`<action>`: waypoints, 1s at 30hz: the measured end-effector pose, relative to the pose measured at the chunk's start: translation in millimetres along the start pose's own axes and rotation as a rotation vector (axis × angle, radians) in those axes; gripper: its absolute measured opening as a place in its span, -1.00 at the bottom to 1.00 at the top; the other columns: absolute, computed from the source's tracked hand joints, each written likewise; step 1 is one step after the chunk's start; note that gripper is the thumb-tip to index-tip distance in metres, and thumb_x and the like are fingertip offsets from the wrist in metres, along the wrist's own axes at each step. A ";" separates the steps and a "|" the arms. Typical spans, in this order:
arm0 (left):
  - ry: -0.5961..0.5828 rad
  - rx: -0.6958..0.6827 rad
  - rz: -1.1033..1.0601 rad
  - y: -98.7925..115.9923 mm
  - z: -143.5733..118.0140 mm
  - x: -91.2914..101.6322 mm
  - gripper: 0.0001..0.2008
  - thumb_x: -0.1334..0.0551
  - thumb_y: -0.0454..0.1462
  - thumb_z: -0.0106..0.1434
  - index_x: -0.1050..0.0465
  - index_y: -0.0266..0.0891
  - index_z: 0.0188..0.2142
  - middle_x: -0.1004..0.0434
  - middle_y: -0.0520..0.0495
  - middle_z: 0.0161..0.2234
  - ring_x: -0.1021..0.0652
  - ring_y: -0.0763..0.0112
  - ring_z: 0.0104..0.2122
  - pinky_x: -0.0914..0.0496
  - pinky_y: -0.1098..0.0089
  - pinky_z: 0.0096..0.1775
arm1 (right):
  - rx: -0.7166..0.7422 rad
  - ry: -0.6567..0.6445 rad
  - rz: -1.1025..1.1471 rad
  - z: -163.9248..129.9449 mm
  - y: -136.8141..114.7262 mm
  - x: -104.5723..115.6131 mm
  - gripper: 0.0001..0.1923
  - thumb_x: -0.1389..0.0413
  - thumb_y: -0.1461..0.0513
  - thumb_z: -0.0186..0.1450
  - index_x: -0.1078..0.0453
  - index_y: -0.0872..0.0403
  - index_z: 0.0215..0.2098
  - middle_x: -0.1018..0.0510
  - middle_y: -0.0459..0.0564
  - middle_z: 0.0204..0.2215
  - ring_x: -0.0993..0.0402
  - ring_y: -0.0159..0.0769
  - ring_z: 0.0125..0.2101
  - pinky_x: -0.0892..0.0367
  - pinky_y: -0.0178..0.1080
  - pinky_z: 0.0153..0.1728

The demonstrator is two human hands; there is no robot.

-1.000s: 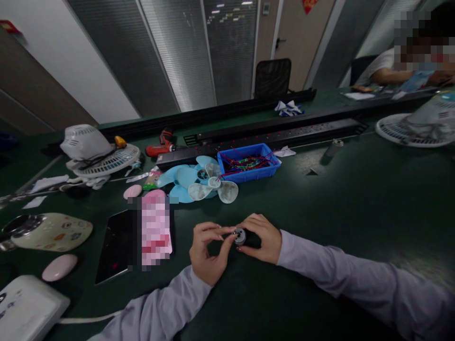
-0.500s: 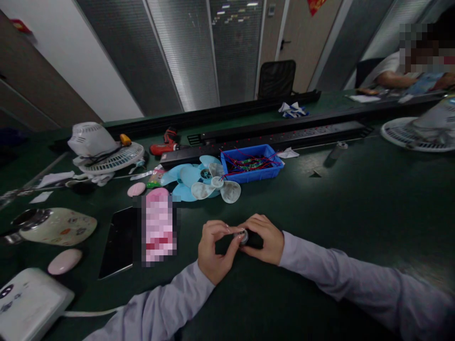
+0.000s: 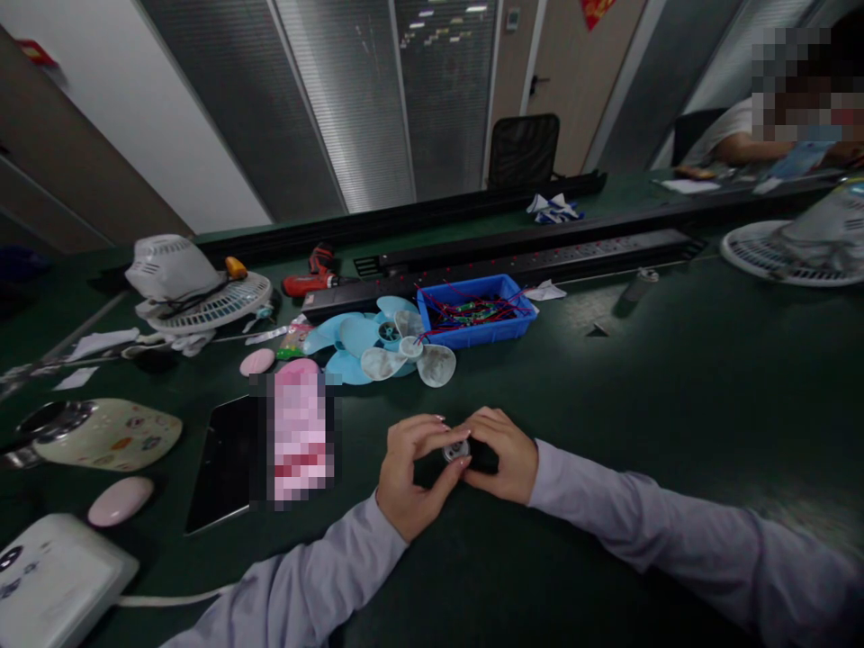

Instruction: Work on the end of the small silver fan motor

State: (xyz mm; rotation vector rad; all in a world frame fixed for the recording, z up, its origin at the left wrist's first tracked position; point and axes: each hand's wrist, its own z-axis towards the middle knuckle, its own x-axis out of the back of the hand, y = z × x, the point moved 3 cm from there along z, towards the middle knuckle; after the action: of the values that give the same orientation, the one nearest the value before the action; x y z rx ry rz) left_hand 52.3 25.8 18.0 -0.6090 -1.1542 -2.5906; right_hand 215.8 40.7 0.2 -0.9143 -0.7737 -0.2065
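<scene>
Between my two hands is a small round metal part (image 3: 457, 450), which looks like a small motor seen from its end. My left hand (image 3: 415, 477) holds it with thumb and fingertips from the left, the forefinger across its top edge. From the right, the thumb and fingers of my right hand (image 3: 505, 457) pinch it. My fingers cover part of its rim and side. Just beyond my hands lies a grey three-bladed fan blade (image 3: 437, 364), partly over light blue fan blades (image 3: 355, 335).
A blue bin (image 3: 481, 335) of wired parts stands beyond my hands, with a metal cylinder (image 3: 643, 283) farther right. To the left are a tablet (image 3: 220, 468), a patterned flask (image 3: 114, 434) and a fan housing (image 3: 168, 270). A red drill (image 3: 314, 274) lies behind. Another person sits far right.
My left forefinger and thumb have shifted slightly on the metal part, and more of its round end face shows. Both hands stay in nearly the same place.
</scene>
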 end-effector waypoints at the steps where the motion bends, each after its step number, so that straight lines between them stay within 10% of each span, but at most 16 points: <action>1: 0.010 -0.001 -0.003 -0.1 0.1 0.1 -0.54 -0.33 -0.41 0.09 -0.30 -0.13 -0.02 -0.53 -0.08 -0.19 -0.45 0.19 -0.07 -0.35 0.11 -0.04 | 0.001 -0.001 0.007 0.1 -0.4 0.2 -0.68 -0.22 0.22 0.09 -0.36 0.07 -0.17 -0.54 0.00 -0.26 -0.38 -0.18 -0.23 -0.24 -0.13 -0.21; 19: 0.289 0.086 -0.109 -0.9 -4.9 4.1 -0.69 -0.30 -0.44 0.12 -0.16 -0.15 -0.33 -0.59 -0.02 -0.39 -0.56 0.33 -0.26 -0.44 0.24 -0.21 | -0.025 -0.028 0.016 1.8 -3.9 3.7 -0.64 -0.25 0.12 0.11 -0.37 0.05 -0.15 -0.55 -0.01 -0.27 -0.39 -0.17 -0.22 -0.24 -0.12 -0.20; 30: 0.034 0.305 0.289 -39.7 1.6 7.7 -0.77 -0.34 -0.29 0.12 -0.38 -0.16 -0.23 -0.63 0.02 -0.33 -0.58 0.20 -0.21 -0.18 0.13 -0.09 | -0.026 0.042 -0.035 -0.3 -1.3 3.1 -0.59 -0.28 0.09 0.08 -0.37 0.04 -0.15 -0.50 0.02 -0.20 -0.40 -0.17 -0.18 -0.25 -0.11 -0.17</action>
State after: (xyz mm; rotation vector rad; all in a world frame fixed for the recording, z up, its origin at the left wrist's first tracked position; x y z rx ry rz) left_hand 31.0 52.8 -3.3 -0.6092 -1.3083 -2.1242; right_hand 217.5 40.1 3.1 -0.9186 -0.7504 -0.2664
